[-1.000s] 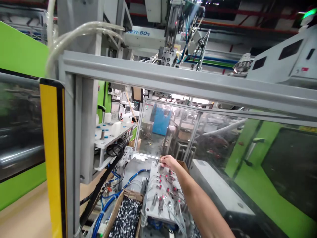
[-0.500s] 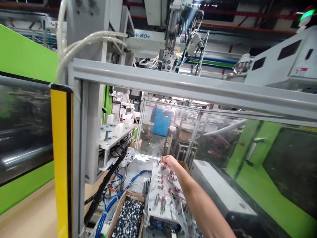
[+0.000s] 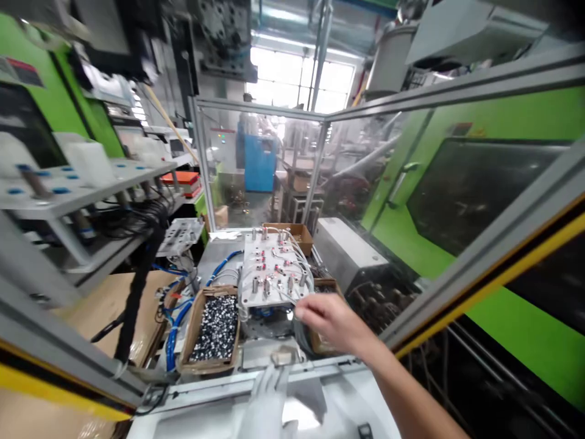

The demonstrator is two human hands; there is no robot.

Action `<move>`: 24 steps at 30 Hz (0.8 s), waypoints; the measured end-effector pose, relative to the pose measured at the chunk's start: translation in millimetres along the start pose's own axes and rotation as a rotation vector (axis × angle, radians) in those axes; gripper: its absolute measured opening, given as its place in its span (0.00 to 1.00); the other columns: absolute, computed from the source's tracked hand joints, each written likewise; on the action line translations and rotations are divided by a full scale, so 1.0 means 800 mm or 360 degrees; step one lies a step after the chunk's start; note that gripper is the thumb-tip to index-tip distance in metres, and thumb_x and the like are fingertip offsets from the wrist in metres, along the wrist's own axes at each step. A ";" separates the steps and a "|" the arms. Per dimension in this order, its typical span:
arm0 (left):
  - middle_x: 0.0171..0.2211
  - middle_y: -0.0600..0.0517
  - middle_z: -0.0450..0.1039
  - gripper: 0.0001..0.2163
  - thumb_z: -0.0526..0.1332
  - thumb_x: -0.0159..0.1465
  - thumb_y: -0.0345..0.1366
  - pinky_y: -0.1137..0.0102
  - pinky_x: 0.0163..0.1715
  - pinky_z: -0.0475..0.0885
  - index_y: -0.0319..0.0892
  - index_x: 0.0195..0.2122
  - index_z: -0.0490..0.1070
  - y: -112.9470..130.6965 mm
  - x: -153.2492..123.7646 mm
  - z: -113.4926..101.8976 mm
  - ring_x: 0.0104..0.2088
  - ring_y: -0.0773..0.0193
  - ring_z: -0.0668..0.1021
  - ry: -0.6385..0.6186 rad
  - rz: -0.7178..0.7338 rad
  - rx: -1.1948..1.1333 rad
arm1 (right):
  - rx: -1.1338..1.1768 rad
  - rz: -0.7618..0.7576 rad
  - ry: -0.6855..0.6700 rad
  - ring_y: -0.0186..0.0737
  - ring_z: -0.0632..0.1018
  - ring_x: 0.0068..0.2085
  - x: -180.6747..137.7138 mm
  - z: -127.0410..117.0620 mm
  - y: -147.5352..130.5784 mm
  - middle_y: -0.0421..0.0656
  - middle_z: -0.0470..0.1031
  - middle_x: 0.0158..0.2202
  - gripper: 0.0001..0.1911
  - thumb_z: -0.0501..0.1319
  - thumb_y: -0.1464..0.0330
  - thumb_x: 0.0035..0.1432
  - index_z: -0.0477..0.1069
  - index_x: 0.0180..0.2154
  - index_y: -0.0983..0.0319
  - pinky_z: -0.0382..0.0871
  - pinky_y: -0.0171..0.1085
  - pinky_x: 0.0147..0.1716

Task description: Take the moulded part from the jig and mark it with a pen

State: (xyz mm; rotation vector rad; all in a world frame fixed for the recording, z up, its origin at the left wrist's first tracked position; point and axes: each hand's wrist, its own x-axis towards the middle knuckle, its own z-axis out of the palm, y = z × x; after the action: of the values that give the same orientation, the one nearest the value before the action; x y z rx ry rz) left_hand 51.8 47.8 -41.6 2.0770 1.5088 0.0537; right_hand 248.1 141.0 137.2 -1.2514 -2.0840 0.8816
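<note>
- Fixture plate (image 3: 273, 271) lies just ahead of my right hand (image 3: 331, 322), long axis running away from me.
- Fingers loosely curled; motion blur, so I cannot tell whether they hold anything.
- Left hand out of view.

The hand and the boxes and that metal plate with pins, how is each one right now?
right hand: fingers curled, blurred, in front of the plate's near edge; grip unclear.
fixture plate: lying flat, pins upright, thin tubes attached.
left cardboard box: open, full of small dark and white parts.
far cardboard box: open, contents hidden.
</note>
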 end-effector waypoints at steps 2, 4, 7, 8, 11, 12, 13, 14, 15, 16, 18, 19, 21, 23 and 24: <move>0.71 0.40 0.56 0.39 0.58 0.55 0.32 0.46 0.71 0.52 0.36 0.70 0.56 -0.004 0.009 0.003 0.72 0.40 0.56 -0.0111 0.0005 0.0072 | -0.0139 0.0324 0.0020 0.39 0.76 0.37 -0.073 0.039 0.027 0.41 0.76 0.34 0.15 0.54 0.61 0.68 0.75 0.36 0.61 0.65 0.35 0.38; 0.71 0.41 0.56 0.36 0.56 0.58 0.32 0.44 0.70 0.54 0.37 0.70 0.57 -0.009 0.011 0.009 0.71 0.40 0.58 -0.0072 0.0098 0.0156 | -0.0307 0.0675 0.0042 0.48 0.78 0.48 -0.128 0.085 0.060 0.48 0.76 0.46 0.18 0.51 0.62 0.68 0.76 0.48 0.61 0.68 0.41 0.47; 0.68 0.40 0.61 0.31 0.58 0.62 0.33 0.44 0.68 0.57 0.40 0.68 0.60 -0.020 0.007 0.021 0.68 0.40 0.63 0.0135 0.0285 0.0239 | -0.0332 0.0994 -0.0071 0.56 0.75 0.58 -0.176 0.145 0.097 0.59 0.63 0.64 0.27 0.48 0.65 0.66 0.66 0.62 0.67 0.69 0.46 0.55; 0.68 0.40 0.62 0.30 0.59 0.63 0.34 0.43 0.68 0.57 0.40 0.68 0.61 -0.022 0.004 0.024 0.68 0.41 0.63 0.0176 0.0326 0.0253 | -0.0318 0.1033 -0.0102 0.56 0.73 0.60 -0.184 0.159 0.104 0.60 0.58 0.67 0.28 0.47 0.65 0.66 0.64 0.63 0.68 0.69 0.46 0.57; 0.68 0.40 0.60 0.27 0.61 0.66 0.43 0.42 0.68 0.55 0.42 0.66 0.62 -0.025 -0.006 0.025 0.68 0.44 0.62 0.0213 0.0407 0.0259 | -0.0274 0.1066 -0.0092 0.55 0.71 0.64 -0.193 0.184 0.109 0.58 0.51 0.72 0.28 0.45 0.63 0.67 0.65 0.63 0.68 0.68 0.44 0.59; 0.69 0.41 0.59 0.27 0.61 0.66 0.45 0.41 0.68 0.55 0.43 0.65 0.63 -0.024 -0.010 0.023 0.68 0.45 0.62 0.0228 0.0429 0.0258 | -0.0260 0.1068 -0.0067 0.55 0.70 0.64 -0.195 0.188 0.108 0.58 0.49 0.72 0.28 0.45 0.62 0.67 0.66 0.62 0.67 0.68 0.44 0.59; 0.69 0.41 0.58 0.27 0.60 0.67 0.47 0.41 0.67 0.56 0.43 0.65 0.63 -0.023 -0.013 0.020 0.68 0.45 0.62 0.0242 0.0446 0.0254 | -0.0242 0.1071 -0.0035 0.55 0.70 0.64 -0.196 0.191 0.108 0.57 0.48 0.73 0.28 0.45 0.61 0.67 0.67 0.62 0.67 0.68 0.44 0.59; 0.68 0.42 0.58 0.27 0.60 0.67 0.48 0.41 0.67 0.56 0.43 0.64 0.63 -0.021 -0.015 0.017 0.68 0.45 0.62 0.0253 0.0454 0.0249 | -0.0224 0.1068 0.0009 0.56 0.71 0.64 -0.197 0.193 0.108 0.56 0.48 0.73 0.28 0.46 0.61 0.67 0.68 0.61 0.66 0.69 0.44 0.59; 0.68 0.42 0.58 0.27 0.60 0.67 0.48 0.41 0.67 0.56 0.43 0.64 0.63 -0.020 -0.016 0.014 0.68 0.44 0.62 0.0262 0.0456 0.0241 | -0.0199 0.1053 0.0056 0.57 0.71 0.63 -0.199 0.194 0.108 0.55 0.48 0.73 0.28 0.47 0.61 0.67 0.69 0.61 0.65 0.70 0.45 0.58; 0.68 0.41 0.58 0.27 0.60 0.67 0.49 0.40 0.67 0.56 0.43 0.64 0.63 -0.018 -0.017 0.012 0.68 0.44 0.62 0.0268 0.0455 0.0229 | -0.0174 0.1028 0.0102 0.58 0.73 0.62 -0.201 0.196 0.109 0.53 0.48 0.73 0.27 0.48 0.61 0.67 0.70 0.61 0.64 0.71 0.45 0.57; 0.68 0.41 0.58 0.28 0.60 0.67 0.49 0.40 0.67 0.55 0.43 0.65 0.62 -0.014 -0.018 0.009 0.68 0.44 0.61 0.0281 0.0446 0.0199 | -0.0157 0.0992 0.0209 0.59 0.76 0.58 -0.203 0.199 0.109 0.51 0.49 0.73 0.26 0.51 0.61 0.66 0.71 0.60 0.61 0.73 0.45 0.55; 0.68 0.41 0.58 0.28 0.60 0.67 0.49 0.40 0.67 0.55 0.43 0.65 0.62 -0.013 -0.018 0.009 0.68 0.44 0.61 0.0287 0.0439 0.0180 | -0.0160 0.0986 0.0238 0.58 0.77 0.57 -0.204 0.201 0.109 0.50 0.50 0.73 0.25 0.51 0.61 0.65 0.72 0.60 0.60 0.74 0.44 0.53; 0.68 0.42 0.58 0.27 0.60 0.67 0.48 0.40 0.67 0.55 0.43 0.65 0.62 -0.011 -0.018 0.008 0.68 0.44 0.61 0.0300 0.0419 0.0139 | -0.0192 0.0997 0.0272 0.56 0.79 0.54 -0.203 0.202 0.105 0.48 0.52 0.72 0.24 0.51 0.61 0.66 0.73 0.58 0.57 0.75 0.42 0.49; 0.68 0.42 0.58 0.27 0.60 0.67 0.48 0.40 0.67 0.56 0.44 0.65 0.62 -0.009 -0.019 0.006 0.68 0.44 0.61 0.0313 0.0391 0.0090 | -0.0255 0.1010 0.0311 0.54 0.80 0.51 -0.202 0.200 0.098 0.47 0.55 0.72 0.24 0.49 0.59 0.67 0.74 0.57 0.56 0.76 0.40 0.44; 0.68 0.42 0.59 0.27 0.60 0.67 0.48 0.40 0.66 0.56 0.44 0.65 0.62 -0.009 -0.020 0.006 0.67 0.44 0.62 0.0320 0.0374 0.0062 | -0.0293 0.1001 0.0329 0.54 0.81 0.50 -0.201 0.199 0.094 0.48 0.56 0.71 0.25 0.47 0.59 0.67 0.74 0.57 0.56 0.76 0.40 0.41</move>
State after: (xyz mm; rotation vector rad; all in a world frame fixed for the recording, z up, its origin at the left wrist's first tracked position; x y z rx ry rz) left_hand 41.4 33.4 -44.2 2.3291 1.3788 0.3331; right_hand 239.5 -17.7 -40.4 -2.0619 -1.6491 0.7747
